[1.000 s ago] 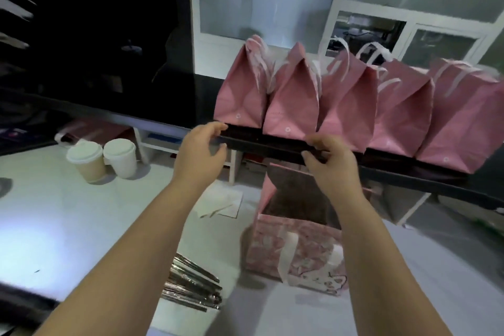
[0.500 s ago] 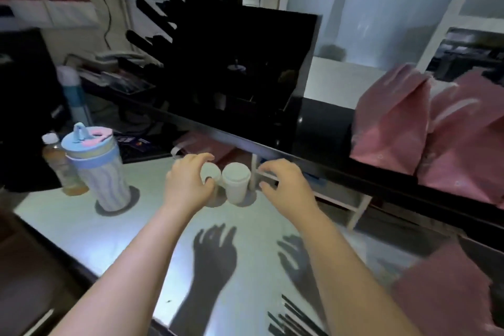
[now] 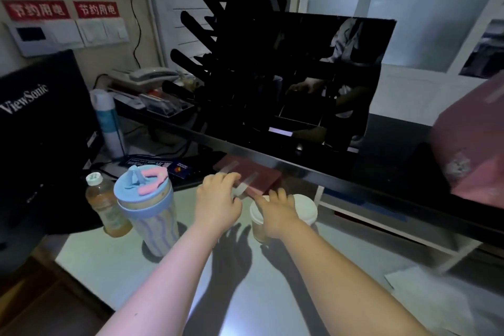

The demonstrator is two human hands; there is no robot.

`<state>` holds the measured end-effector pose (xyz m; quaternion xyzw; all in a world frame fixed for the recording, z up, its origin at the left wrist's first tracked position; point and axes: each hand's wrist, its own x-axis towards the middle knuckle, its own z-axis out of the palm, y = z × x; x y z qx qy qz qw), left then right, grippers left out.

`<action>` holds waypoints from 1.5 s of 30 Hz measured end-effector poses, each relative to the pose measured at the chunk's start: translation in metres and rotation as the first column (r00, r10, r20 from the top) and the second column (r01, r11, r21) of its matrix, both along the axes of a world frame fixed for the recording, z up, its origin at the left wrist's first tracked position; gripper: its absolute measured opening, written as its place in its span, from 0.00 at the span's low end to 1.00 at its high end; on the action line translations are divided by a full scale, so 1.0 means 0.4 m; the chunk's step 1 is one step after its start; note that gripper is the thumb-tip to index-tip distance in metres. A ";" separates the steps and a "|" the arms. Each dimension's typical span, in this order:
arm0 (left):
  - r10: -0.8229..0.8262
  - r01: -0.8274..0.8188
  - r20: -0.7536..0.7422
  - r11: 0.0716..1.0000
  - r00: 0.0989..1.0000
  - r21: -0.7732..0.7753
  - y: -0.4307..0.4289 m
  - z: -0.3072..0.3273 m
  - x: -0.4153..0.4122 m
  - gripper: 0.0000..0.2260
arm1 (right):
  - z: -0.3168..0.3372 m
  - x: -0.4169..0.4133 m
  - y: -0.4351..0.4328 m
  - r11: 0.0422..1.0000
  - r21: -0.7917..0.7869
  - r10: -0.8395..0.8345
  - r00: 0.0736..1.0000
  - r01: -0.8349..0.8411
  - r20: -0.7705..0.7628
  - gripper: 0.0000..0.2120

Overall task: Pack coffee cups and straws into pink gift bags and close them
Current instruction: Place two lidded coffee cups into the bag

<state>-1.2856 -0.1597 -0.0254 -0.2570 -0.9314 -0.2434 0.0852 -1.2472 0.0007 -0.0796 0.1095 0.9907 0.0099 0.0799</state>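
So both hands at the cups, mid-frame

Left hand fingers curled on flat pink bag; right hand fingers spread over coffee cup, 2nd cup beside.

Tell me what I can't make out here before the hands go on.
- Head view: near coffee cup mostly behind the right hand.
- Flat pink bags: blurred, under the dark shelf; left hand grip unclear.
- Filled pink bag: cut by right edge.
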 end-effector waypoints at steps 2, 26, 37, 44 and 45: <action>-0.020 0.019 0.010 1.000 1.000 0.012 0.013 -0.001 -0.011 0.23 | -0.021 -0.004 -0.002 1.000 0.024 0.012 1.000 -0.012 -0.015 0.40; -0.474 0.511 -0.267 0.855 0.839 0.088 0.579 0.296 0.413 0.23 | 0.485 0.764 0.464 0.944 -0.279 -0.297 0.822 0.176 -0.486 0.39; -0.657 0.671 -0.196 0.742 0.728 0.005 0.835 0.239 0.941 0.22 | 0.483 1.337 0.694 0.937 -0.187 -0.348 0.742 0.295 -0.573 0.41; -0.743 0.738 -0.033 0.657 0.668 0.151 0.870 0.146 1.106 0.08 | 0.389 1.515 0.737 0.939 -0.211 -0.343 0.772 0.270 -0.536 0.38; -0.756 0.754 -0.016 0.650 0.654 0.094 0.870 0.133 1.114 0.09 | 0.374 1.523 0.740 0.944 -0.189 -0.331 0.780 0.271 -0.532 0.38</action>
